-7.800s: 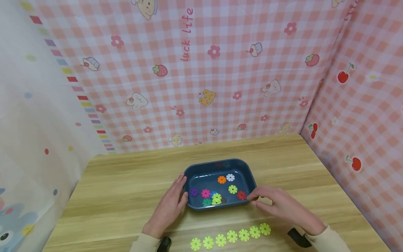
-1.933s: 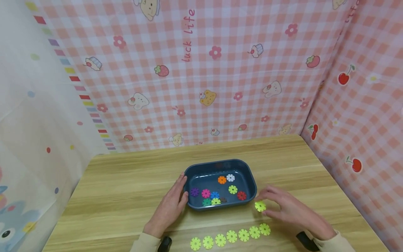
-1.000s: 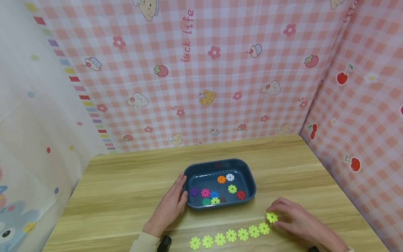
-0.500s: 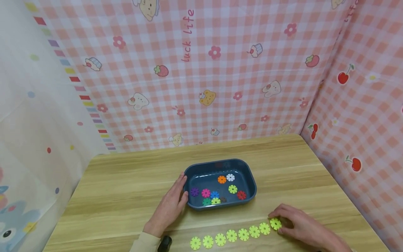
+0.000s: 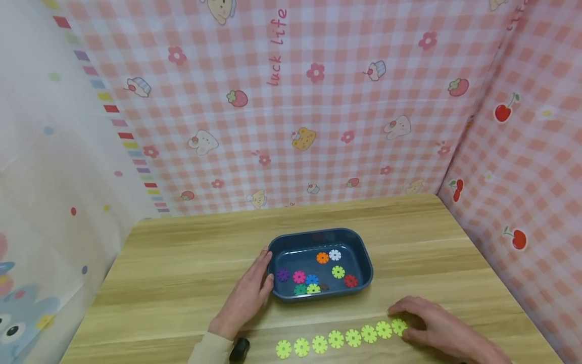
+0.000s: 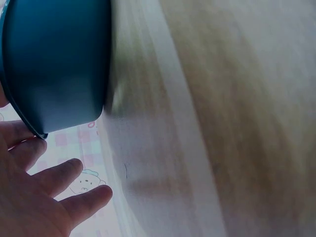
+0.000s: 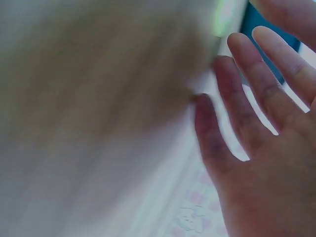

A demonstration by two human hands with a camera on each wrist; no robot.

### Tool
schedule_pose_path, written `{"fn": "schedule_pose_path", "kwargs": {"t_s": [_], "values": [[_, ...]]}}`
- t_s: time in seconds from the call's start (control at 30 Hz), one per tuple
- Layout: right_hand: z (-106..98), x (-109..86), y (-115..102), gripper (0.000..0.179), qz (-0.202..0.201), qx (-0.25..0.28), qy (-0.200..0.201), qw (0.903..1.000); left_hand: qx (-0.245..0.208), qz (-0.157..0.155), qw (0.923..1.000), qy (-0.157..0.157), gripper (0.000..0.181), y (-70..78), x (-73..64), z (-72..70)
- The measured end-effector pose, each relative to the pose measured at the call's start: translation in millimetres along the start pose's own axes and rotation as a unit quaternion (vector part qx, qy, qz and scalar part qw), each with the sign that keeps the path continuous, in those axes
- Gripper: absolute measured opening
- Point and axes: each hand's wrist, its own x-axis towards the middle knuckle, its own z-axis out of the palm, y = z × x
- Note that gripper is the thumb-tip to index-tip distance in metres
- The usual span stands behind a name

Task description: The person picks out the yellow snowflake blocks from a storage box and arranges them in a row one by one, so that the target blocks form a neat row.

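Observation:
A dark blue rectangular tray [image 5: 320, 298] stands mid-table, holding several notched plastic snowflake discs in mixed colours, such as an orange disc [image 5: 322, 258] and a red disc [image 5: 350, 281]. My left hand [image 5: 245, 298] rests against its left end, fingers extended; the left wrist view shows fingertips touching the rim. In front of the tray, several yellow-green discs lie in a row, from the leftmost disc [image 5: 284, 349] to the rightmost disc [image 5: 398, 327]. My right hand [image 5: 434, 323] is around that rightmost disc, thumb and fingers apart; the right wrist view shows its fingers spread.
The wooden table [image 5: 191, 263] backs onto a pink checked cloth [image 5: 273, 116], with another checked cloth along the right side. A white dotted cloth [image 5: 91, 177] hangs at the left. A black wrist strap [image 5: 239, 350] sits beside my left sleeve.
My right hand has brought a yellow-green disc from the tray to the row's right end, laid it flat there and loosened its fingers. The left hand stays at the tray.

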Motion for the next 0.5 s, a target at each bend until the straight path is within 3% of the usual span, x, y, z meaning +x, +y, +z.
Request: {"fn": "schedule_pose_path", "kwargs": {"t_s": [0.1, 0.17, 0.3, 0.5], "values": [[-8, 5.3, -11, 0.030, -0.034, -0.016, 0.036, 0.9987, 0.001, 0.005, 1.0000, 0.003, 0.057, -0.2, 0.4, -0.3], [-13, 10.1, -20, 0.027, -0.067, -0.041, 0.074, 0.9942, 0.000, 0.009, 0.9999, 0.006, 0.057, -0.4, 0.7, -0.3], [-19, 23.3, -42, 0.021, -0.093, -0.067, 0.131, 0.9848, -0.002, 0.010, 0.9999, 0.005, 0.057, -0.8, 1.1, -0.5], [-14, 54.5, -65, 0.020, -0.162, -0.067, 0.170, 0.9697, -0.001, 0.003, 1.0000, 0.000, 0.057, -1.7, -0.2, -0.2]]}}
